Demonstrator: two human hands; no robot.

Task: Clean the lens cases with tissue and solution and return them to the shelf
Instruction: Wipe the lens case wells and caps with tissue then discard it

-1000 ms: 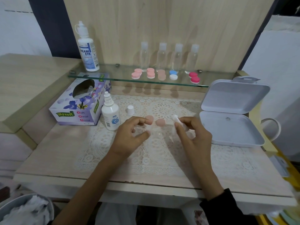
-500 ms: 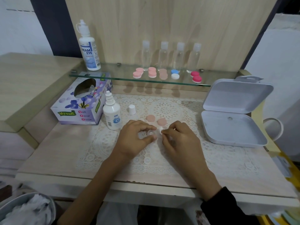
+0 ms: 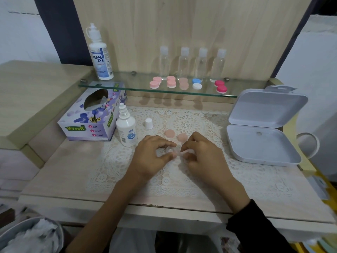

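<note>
My left hand (image 3: pixel 155 154) pinches a clear lens case (image 3: pixel 169 150) low over the lace mat (image 3: pixel 182 172). My right hand (image 3: pixel 200 152) pinches a small white piece of tissue (image 3: pixel 184 153) against the case's right side. Two peach caps (image 3: pixel 170 133) (image 3: pixel 182 137) lie on the mat just behind my fingers. A small solution bottle (image 3: pixel 126 127) stands uncapped to the left, its white cap (image 3: pixel 149 123) beside it. Several lens cases in pink, peach, blue-white and red (image 3: pixel 220 86) sit on the glass shelf (image 3: pixel 127 87).
A tissue box (image 3: pixel 91 121) stands at the left under the shelf. A large solution bottle (image 3: pixel 99 55) and several clear bottles (image 3: pixel 183 64) stand on the shelf. An open white box (image 3: pixel 262 143) lies at the right. A bin with used tissue (image 3: pixel 27 236) is at bottom left.
Both hands came down and together onto the mat. The left hand let go of a peach cap, which now lies on the mat, and took hold of the clear case; the right brought the tissue to it.
</note>
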